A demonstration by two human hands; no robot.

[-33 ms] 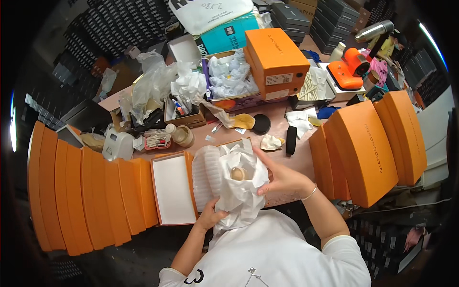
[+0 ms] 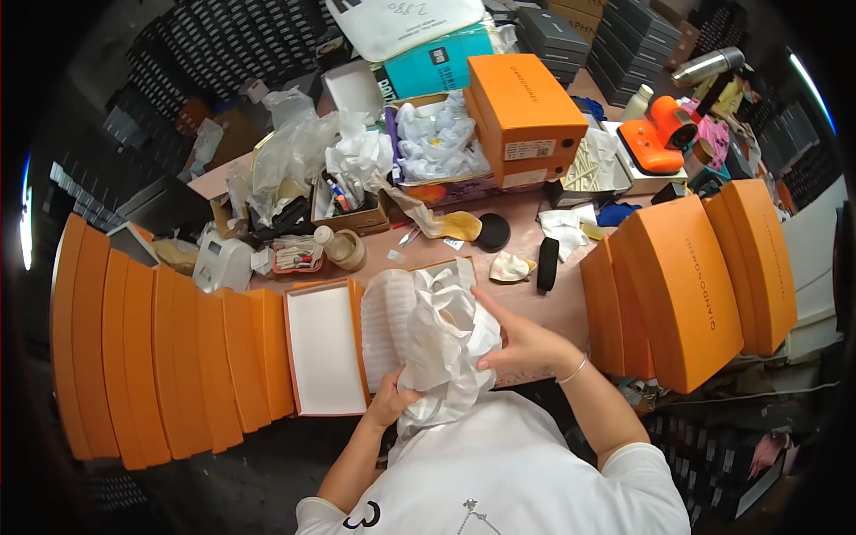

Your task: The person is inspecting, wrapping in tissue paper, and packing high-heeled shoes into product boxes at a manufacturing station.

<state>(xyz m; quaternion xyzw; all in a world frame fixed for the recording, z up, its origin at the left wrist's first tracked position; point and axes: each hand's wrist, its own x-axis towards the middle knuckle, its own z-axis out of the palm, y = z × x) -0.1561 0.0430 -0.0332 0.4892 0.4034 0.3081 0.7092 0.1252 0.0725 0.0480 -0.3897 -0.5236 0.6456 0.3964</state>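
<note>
In front of my chest lies a crumpled bundle of white tissue paper (image 2: 450, 343), held between both hands. Through a gap at its top a little of something beige shows; the paper hides the rest. My left hand (image 2: 392, 399) grips the bundle's lower left edge, thumb on top. On the right side, my right hand (image 2: 522, 343) holds the paper with fingers behind and thumb in front. Clear ribbed air-cushion wrap (image 2: 383, 316) lies against the bundle's left side. Beside that is a shallow orange box part with a white inside (image 2: 325, 348).
A row of orange boxes (image 2: 178, 357) stands at the left, and more orange boxes (image 2: 673, 285) at the right. Behind my hands are a round black lid (image 2: 492, 233), a black band-like object (image 2: 547, 264), a pump bottle (image 2: 339, 248) and an open box of crumpled paper (image 2: 437, 138).
The tissue paper has folded inward over the rounded beige thing, which showed plainly before and is now mostly covered. Both hands stay on the bundle. The whole view has shifted slightly.
</note>
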